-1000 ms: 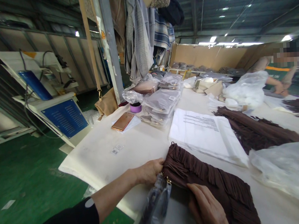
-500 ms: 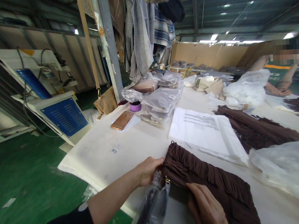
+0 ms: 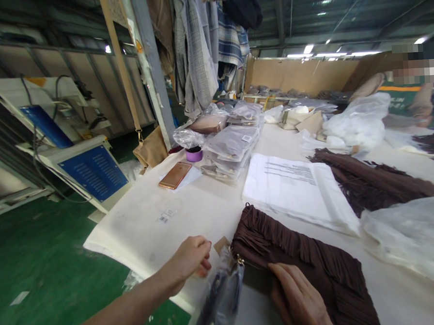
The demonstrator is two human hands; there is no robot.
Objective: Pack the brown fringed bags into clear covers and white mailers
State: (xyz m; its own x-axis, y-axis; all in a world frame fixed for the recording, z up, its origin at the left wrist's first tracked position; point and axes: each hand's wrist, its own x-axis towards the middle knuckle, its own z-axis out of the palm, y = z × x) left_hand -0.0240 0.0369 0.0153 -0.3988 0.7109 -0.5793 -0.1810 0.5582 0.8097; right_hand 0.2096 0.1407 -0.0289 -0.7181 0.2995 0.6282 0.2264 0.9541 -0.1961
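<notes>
A dark brown fringed handbag (image 3: 298, 250) lies at the table's near edge, pleated strips across its front. My right hand (image 3: 300, 294) grips its near edge, fingers bent over the rim; the thumb is hidden. Off the bag's left end, my left hand (image 3: 193, 258) hovers with loosely curled fingers, apart from one another and with nothing visible in them. Between that hand and the bag sits a small brown card tag (image 3: 222, 244). A plastic-wrapped dark strap (image 3: 224, 293) hangs from the gold clasp (image 3: 239, 260) toward the table edge.
White printed bags (image 3: 294, 192) lie behind the handbag. More brown fringe (image 3: 378, 178) and clear plastic bags (image 3: 413, 239) are on the right. A phone (image 3: 176, 176), a purple tape roll (image 3: 194, 154) and bagged goods (image 3: 230, 145) sit farther back. A co-worker (image 3: 403, 99) stands far right.
My left hand has let go of the handbag's left end and moved left, uncovering the brown tag. My right hand stays on the bag. The view has shifted slightly.
</notes>
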